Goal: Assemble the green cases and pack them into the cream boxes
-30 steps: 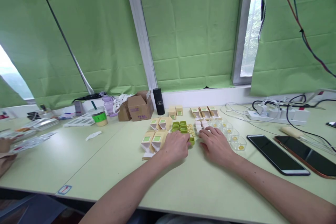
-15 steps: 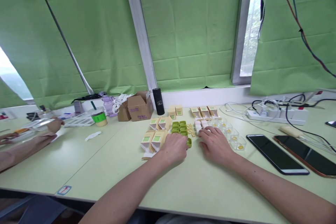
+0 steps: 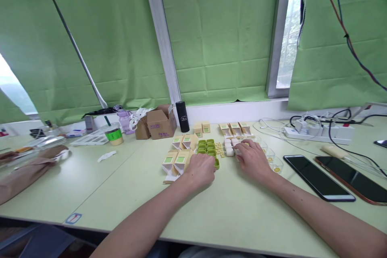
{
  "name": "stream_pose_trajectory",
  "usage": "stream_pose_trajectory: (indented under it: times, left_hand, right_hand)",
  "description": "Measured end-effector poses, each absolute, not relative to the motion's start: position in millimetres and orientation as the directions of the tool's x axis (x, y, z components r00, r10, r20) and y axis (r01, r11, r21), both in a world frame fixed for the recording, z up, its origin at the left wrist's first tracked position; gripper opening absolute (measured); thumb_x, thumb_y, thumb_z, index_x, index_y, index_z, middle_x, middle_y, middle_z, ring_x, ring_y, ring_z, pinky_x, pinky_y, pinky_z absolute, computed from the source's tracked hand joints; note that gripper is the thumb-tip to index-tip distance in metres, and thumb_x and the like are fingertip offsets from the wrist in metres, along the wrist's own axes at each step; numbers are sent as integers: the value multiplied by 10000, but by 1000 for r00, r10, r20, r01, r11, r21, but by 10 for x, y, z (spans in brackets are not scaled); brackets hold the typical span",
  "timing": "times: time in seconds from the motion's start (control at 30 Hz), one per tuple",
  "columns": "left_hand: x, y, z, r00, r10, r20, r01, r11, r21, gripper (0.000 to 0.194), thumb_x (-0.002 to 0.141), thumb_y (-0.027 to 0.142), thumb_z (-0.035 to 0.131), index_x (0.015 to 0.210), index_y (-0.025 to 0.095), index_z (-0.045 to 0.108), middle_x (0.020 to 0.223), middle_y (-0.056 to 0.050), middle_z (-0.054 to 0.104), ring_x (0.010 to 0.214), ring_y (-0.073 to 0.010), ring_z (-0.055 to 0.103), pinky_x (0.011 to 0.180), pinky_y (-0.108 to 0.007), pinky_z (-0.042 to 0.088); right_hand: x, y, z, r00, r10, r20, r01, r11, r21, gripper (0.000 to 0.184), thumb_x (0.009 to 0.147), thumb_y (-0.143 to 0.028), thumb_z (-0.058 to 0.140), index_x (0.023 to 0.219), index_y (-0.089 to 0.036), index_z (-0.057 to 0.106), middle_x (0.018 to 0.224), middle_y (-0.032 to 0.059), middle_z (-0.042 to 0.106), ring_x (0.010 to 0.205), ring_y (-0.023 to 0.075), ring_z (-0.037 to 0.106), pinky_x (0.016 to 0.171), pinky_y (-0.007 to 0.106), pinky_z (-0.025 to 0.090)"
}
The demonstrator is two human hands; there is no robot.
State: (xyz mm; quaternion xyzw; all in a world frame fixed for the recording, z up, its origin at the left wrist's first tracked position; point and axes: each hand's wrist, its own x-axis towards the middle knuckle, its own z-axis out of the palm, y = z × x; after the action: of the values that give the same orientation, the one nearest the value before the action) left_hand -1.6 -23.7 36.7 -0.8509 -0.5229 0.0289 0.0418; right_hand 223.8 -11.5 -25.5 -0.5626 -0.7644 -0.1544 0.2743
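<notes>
My left hand [image 3: 202, 170] is closed, its curled fingers at a small olive-green square cup [image 3: 217, 164] at the near end of the green cup rows [image 3: 206, 145]. My right hand [image 3: 253, 161] lies low with fingers stretched out, beside a group of pale pinkish-white blocks [image 3: 229, 152] and partly over the clear plastic cups [image 3: 276, 166] with yellow centres. Small yellow square pieces [image 3: 219, 147] lie between the green cups and the blocks. Left of the green cups stand open cream cartons [image 3: 180, 163] with green labels. My fingers hide part of the green cup.
Farther back are more cartons [image 3: 236, 130], a black cylinder [image 3: 182, 117] and a cardboard box [image 3: 161, 123]. On the right lie two phones [image 3: 319, 177] and a power strip [image 3: 320, 132] with cables. A lidded drink cup [image 3: 114, 135] and another person's arm [image 3: 33, 169] are leftward.
My right hand has moved a little to the right, uncovering more of the white blocks. My left hand and the green cup have barely shifted left. The other person's arm has moved lower.
</notes>
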Motion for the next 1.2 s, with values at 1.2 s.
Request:
stream_pose_trajectory:
  times: [1.2]
  left_hand:
    - [-84, -104, 322, 402, 915, 26, 911, -397, -109, 128, 870, 310, 630, 892, 204, 698, 933, -153, 772, 928, -334, 745, 743, -382, 537]
  right_hand:
    - [1960, -460, -164, -303, 912, 276, 916, 359, -178, 148, 958, -209, 535, 971, -219, 682, 971, 45, 781, 851, 213, 706, 608, 325, 261]
